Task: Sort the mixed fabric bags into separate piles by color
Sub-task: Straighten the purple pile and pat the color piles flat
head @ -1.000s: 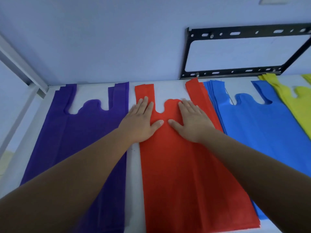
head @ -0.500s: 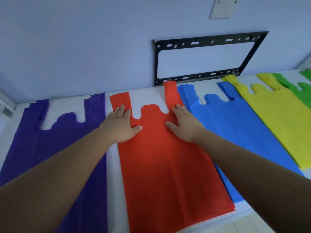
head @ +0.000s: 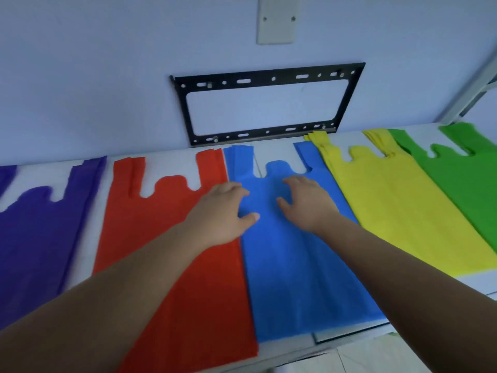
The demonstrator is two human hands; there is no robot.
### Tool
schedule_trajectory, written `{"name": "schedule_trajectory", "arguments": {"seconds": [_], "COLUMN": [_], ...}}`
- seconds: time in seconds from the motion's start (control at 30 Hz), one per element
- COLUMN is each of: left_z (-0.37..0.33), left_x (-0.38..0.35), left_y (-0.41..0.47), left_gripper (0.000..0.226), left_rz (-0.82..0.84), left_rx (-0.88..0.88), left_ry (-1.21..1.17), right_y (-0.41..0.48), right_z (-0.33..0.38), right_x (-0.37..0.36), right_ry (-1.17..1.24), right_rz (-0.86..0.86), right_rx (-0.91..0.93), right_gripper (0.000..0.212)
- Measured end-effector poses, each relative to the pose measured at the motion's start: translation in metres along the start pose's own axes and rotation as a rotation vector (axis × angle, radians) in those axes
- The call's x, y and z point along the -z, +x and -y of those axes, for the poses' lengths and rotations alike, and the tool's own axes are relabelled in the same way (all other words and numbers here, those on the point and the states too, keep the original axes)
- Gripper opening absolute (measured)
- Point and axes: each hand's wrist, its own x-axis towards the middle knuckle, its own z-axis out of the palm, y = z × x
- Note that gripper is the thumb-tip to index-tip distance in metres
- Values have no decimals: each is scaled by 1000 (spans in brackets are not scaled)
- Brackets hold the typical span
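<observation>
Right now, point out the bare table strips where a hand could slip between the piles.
A clear white strip runs between the purple pile and the red pile. From red to the blue pile, the yellow pile and the green pile, edges touch or overlap. Bare table shows below the yellow pile. Both hands are over blue.

So there are five bag piles in a row on the table point(head: 269, 154), running left to right: first pile point(head: 40, 238), second pile point(head: 172, 251), third pile point(head: 295, 265), fourth pile point(head: 390, 211), fifth pile point(head: 462, 179) at the far right. All the handles point toward the wall point(head: 107, 76) behind. The third overlaps the second's right edge. The left hand point(head: 223, 214) straddles that seam, and the right hand point(head: 309, 203) is over the third pile. A bracket point(head: 183, 109) sits on the wall right behind the middle piles, with a cover plate point(head: 277, 20) above it.
</observation>
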Motion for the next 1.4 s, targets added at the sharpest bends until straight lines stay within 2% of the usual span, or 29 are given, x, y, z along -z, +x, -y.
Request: {"name": "schedule_trajectory", "arguments": {"seconds": [0.07,0.17,0.43,0.53,0.63,0.73,0.83,0.9,0.97,1.07,1.13,1.23,1.3,1.4], "left_z": [-35,-62,-58,-74,-113,-165,-218,-247,-273,-312,-338,-368,-380,-383], "left_x": [-20,-48,-51,-43,-41,-52,-74,-92,-108,-127,-139,-157,-164,-168], "left_y": [8,10,20,31,41,42,40,45,60,93,112,127,128,126], "left_gripper": [79,99,112,108,92,81,80,81,82,90,98,107,110,111], "left_rz": [50,207,311,312,262,224,242,282,279,283,335,403,409,406], "left_rx": [-25,0,75,130,159,-22,-145,-185,-193,-80,43,138,163,186], "left_ry": [18,60,133,194,159,73,45,77,126,171,184,208,210,188], "right_y": [-5,-10,1,-15,-37,-53,-67,-74,-77,-76,-74,-63,-57,-51], "right_z": [-23,-41,-46,-66,-116,-183,-244,-270,-286,-316,-350,-414,-449,-471], "right_x": [1,1,-11,4,21,40,58,59,53,60,75,94,96,84], "right_ry": [-111,-94,1,133,120,63,43,25,-20,3,50,-1,-56,-44], "right_rz": [118,233,169,64,1,-17,-59,-23,22,8,-62,-104,-13,57], "right_rx": [-54,-19,72,74,3,-134,-244,-226,-133,5,8,-127,-245,-248], "right_gripper": [68,81,80,73,65,62,62,64,65,64,62,67,75,81]}}
